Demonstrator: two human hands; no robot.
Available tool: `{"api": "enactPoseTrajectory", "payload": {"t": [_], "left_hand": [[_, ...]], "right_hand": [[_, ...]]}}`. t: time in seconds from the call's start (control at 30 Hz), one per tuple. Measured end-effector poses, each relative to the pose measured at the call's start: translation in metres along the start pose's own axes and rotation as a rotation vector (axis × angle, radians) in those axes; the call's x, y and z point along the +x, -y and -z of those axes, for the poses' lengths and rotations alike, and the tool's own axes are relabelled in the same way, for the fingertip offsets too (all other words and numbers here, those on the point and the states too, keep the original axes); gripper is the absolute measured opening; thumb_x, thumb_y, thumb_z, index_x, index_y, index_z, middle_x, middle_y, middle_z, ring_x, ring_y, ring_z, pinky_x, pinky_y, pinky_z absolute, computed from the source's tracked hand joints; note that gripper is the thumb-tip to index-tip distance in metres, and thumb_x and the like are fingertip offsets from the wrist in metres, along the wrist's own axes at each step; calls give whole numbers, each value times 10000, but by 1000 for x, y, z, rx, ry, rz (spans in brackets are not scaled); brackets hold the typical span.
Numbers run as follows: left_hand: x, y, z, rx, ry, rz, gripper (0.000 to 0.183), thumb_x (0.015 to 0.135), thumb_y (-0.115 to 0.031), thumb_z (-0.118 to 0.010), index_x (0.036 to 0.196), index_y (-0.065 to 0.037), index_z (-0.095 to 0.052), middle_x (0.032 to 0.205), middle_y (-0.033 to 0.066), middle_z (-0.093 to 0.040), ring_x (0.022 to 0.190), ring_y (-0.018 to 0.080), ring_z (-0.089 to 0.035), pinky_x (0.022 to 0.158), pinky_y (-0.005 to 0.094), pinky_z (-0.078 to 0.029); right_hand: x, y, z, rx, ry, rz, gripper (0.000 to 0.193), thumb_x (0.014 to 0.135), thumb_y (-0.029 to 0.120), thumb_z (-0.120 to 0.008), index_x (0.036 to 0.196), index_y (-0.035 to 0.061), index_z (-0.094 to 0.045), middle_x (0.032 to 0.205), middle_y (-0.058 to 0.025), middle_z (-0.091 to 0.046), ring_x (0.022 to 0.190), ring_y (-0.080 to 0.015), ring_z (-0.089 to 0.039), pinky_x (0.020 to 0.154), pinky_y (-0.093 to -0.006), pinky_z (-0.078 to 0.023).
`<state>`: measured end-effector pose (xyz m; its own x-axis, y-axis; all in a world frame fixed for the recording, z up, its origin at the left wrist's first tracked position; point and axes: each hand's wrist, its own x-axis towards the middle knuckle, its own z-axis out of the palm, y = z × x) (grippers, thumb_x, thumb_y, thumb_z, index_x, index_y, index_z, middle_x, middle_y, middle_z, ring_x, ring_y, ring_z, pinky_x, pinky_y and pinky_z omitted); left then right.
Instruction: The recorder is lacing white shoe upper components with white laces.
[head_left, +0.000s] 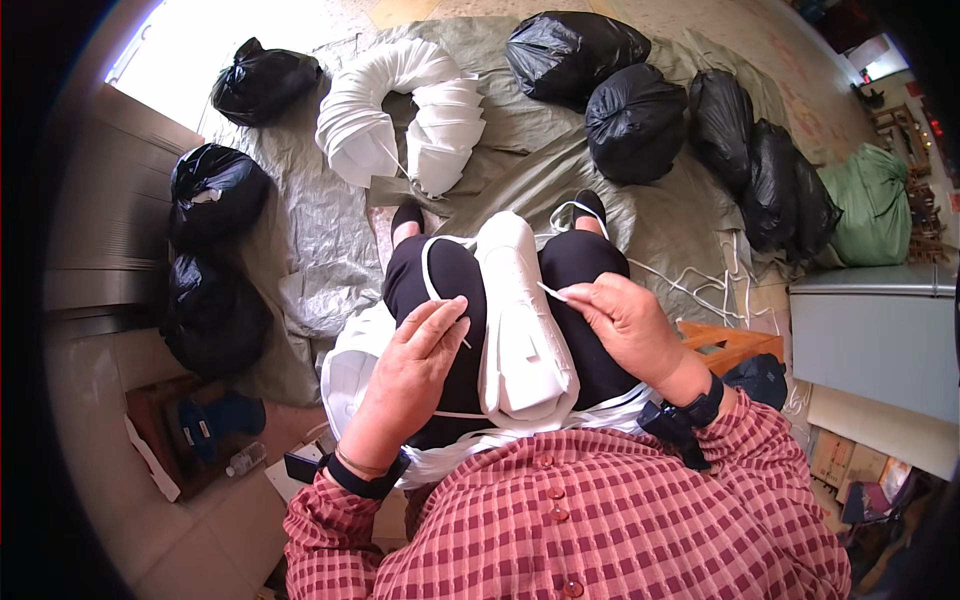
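On my lap, between my dark-trousered knees, rests a long white bundle (524, 340) of layered, folded sheet material. A thin white cord (427, 262) curves over my left knee and runs toward the far end of the bundle. My left hand (425, 345), left of the bundle, has thumb and fingers closed on that cord, and a short end pokes out below the fingertips. To the right of the bundle, my right hand (622, 322) pinches a white cord end (550, 292) that points toward it. Whether both hands hold one same cord I cannot tell.
Ahead, a curved stack of white pieces (380, 75) lies on a grey-green tarp (330, 240). Black bags (638, 125) stand around it, with a green sack (868, 205) at right. Loose white cords (705, 280), a wooden stool (735, 345) and a grey cabinet (875, 335) are nearby.
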<state>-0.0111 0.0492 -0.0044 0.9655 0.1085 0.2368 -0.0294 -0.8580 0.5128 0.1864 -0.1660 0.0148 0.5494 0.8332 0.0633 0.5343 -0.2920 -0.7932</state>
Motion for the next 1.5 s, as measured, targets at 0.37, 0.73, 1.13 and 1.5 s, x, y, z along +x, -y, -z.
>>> {"api": "enactPoseTrajectory", "payload": {"t": [0.37, 0.73, 1.13, 1.5], "left_hand": [[15, -2, 0, -75, -35, 1, 249, 800, 20, -673, 1047, 0, -650, 998, 112, -648, 930, 303, -624, 820, 394, -535], [30, -12, -13, -167, -198, 105, 127, 828, 35, -702, 923, -20, -638, 850, 105, -660, 773, 310, -635, 708, 400, -521], [32, -24, -10, -131, -162, 176, 89, 845, 18, -694, 916, -16, -651, 824, 119, -662, 761, 320, -638, 696, 393, -509], [35, -29, -12, -76, -151, 205, 51, 856, -15, -684, 879, -27, -640, 783, 116, -643, 754, 335, -639, 679, 415, -514]], "right_hand": [[5, 9, -13, 89, -27, -38, 100, 911, 61, -701, 999, 15, -709, 867, -145, -639, 800, -294, -660, 720, -362, -526], [9, 2, -13, 196, -11, -160, 75, 908, 56, -741, 976, 26, -754, 766, -13, -549, 671, -100, -507, 620, -258, -420], [21, 9, -3, -204, -34, 295, 104, 862, 38, -737, 959, 47, -700, 784, -101, -568, 725, -304, -625, 656, -375, -506], [27, 12, 0, -353, 103, 372, 136, 840, 65, -678, 974, 86, -676, 897, -67, -619, 846, -267, -662, 742, -370, -547]]}}
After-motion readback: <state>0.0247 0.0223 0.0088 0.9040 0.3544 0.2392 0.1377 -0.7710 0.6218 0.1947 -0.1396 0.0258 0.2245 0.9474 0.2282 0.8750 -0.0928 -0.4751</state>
